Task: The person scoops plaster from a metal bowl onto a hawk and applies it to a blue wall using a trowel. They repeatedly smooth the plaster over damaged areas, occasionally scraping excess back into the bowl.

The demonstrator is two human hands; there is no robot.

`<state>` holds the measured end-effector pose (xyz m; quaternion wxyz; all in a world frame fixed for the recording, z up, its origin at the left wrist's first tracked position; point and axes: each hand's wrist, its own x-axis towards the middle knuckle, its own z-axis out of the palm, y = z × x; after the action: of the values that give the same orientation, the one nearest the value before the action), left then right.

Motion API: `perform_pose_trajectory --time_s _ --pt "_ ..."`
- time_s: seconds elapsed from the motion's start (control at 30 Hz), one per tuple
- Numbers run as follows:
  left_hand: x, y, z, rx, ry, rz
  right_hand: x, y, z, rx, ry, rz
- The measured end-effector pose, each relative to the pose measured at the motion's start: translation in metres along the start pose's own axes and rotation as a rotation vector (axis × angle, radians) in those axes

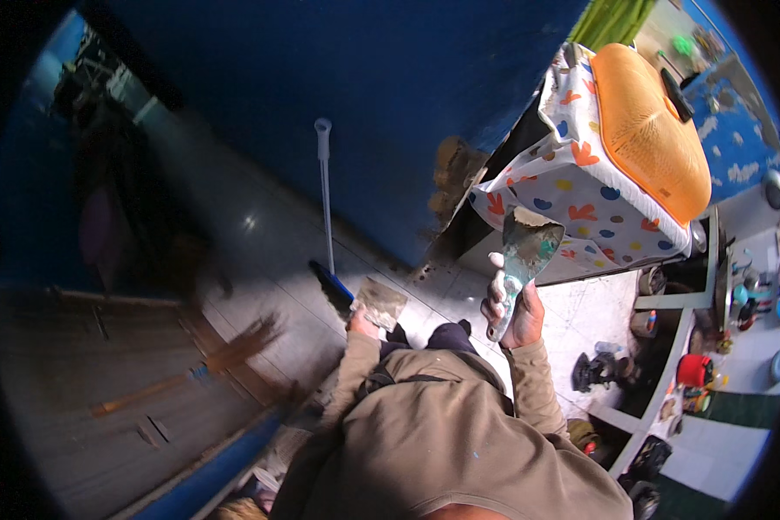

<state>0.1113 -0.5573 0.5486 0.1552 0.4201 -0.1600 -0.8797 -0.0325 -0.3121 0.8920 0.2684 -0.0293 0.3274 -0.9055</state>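
My right hand (523,322) is wrapped round the handle of a putty knife (531,243). Its wide blade points up and away from me, smeared with greyish and greenish residue. Lower and to the left, my left hand (363,324) grips the near edge of a flat, squarish, plaster-coloured piece (380,301). Whether that piece has a handle is hidden by the fingers. Beyond my hands stands a blue wall (347,78) with a broken, brown patch (456,178) at its corner.
A long-handled broom (325,191) leans near the wall. On the right, a patterned cloth (550,195) drapes a stand under an orange lid (646,130). Shelves (678,364) hold kitchen things further right. A straw brush (234,351) is at the left, on wooden boards (69,381).
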Motion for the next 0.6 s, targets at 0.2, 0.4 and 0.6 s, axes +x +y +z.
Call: perform_pose_trajectory --time_s 0.2,0.4,0.6 --pt "-0.011 0.007 0.012 -0.081 0.119 0.029 0.014 -0.017 0.01 -0.415 0.031 -0.156" --pt "-0.02 0.023 0.023 0.366 0.11 -0.3 0.047 -0.055 -0.003 -1.054 -0.016 -0.345" --pt "0.023 0.006 -0.036 0.128 0.249 -0.369 0.103 -0.083 0.0 -1.599 -0.085 -0.582"
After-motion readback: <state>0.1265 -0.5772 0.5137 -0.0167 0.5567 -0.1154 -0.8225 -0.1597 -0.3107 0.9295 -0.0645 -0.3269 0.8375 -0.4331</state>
